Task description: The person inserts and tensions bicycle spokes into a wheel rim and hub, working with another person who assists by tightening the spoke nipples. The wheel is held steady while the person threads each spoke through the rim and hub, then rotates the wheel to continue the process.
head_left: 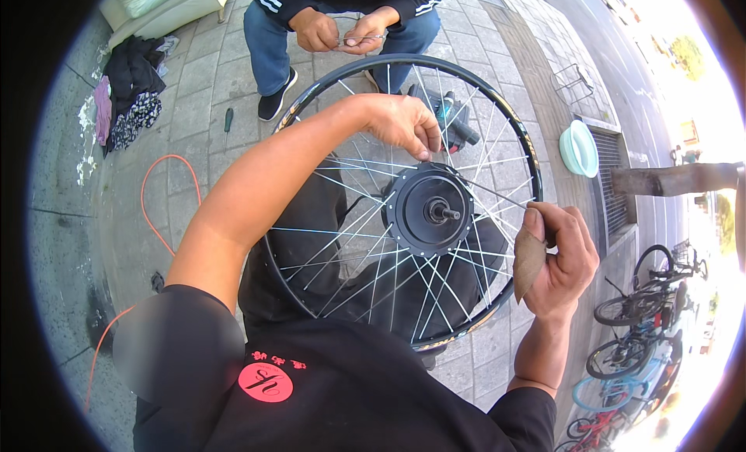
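Observation:
A spoked wheel with a black rim (539, 180) rests across my lap. At its centre sits a black hub motor (416, 219) with a threaded axle pointing up. My left hand (400, 125) reaches over from the left, thumb and fingers pinched together at the hub's upper edge; whatever is between the fingertips is too small to make out. On the right, my right hand (563, 258) is closed on the outer end of a thin metal spoke (497, 194) that runs toward the hub. A grey-brown, leaf-shaped piece (530, 264) lies against that thumb.
Across from me sits another person, whose hands (342, 32) hold thin metal pieces. A cordless power tool (458, 125) lies beyond the hub on the paving. A screwdriver (228, 119), an orange cable (148, 180), a pale green basin (579, 149) and parked bicycles (633, 335) surround us.

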Available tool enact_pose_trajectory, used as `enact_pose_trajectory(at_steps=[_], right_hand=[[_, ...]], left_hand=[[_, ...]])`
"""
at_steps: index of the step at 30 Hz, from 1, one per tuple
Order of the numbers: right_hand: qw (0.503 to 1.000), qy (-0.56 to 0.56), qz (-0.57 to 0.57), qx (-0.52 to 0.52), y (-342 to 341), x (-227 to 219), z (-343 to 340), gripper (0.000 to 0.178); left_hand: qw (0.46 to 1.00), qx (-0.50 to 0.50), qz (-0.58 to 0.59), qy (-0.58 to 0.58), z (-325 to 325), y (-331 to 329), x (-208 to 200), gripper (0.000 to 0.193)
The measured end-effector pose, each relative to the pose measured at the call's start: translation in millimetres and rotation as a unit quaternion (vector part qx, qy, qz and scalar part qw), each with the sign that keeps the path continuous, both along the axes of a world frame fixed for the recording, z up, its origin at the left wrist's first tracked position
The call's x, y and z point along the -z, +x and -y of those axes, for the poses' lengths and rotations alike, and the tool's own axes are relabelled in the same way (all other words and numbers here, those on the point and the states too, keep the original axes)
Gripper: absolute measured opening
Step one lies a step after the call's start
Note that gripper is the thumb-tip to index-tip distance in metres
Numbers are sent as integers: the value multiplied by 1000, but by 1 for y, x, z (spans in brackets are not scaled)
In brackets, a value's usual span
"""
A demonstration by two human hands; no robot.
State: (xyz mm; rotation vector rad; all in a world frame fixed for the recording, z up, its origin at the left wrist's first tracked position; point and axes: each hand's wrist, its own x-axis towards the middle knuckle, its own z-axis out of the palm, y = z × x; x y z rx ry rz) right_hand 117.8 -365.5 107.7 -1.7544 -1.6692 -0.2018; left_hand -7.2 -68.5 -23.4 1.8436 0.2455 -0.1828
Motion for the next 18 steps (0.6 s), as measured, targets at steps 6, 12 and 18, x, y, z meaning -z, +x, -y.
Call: enact_pose_trajectory(at_steps=[6,12,18], right_hand=[[1000,0,0,-2,0,0,1,12],[1000,5,-10,-7,1,2,1,12],[1000,7,2,-15,1,0,1,14]], left_hand=[[1000,-1,-1,3,1,-1,-1,35],[1000,4,5,-14,1,1,2,36],[1000,0,2,-8,2,0,-2,35]])
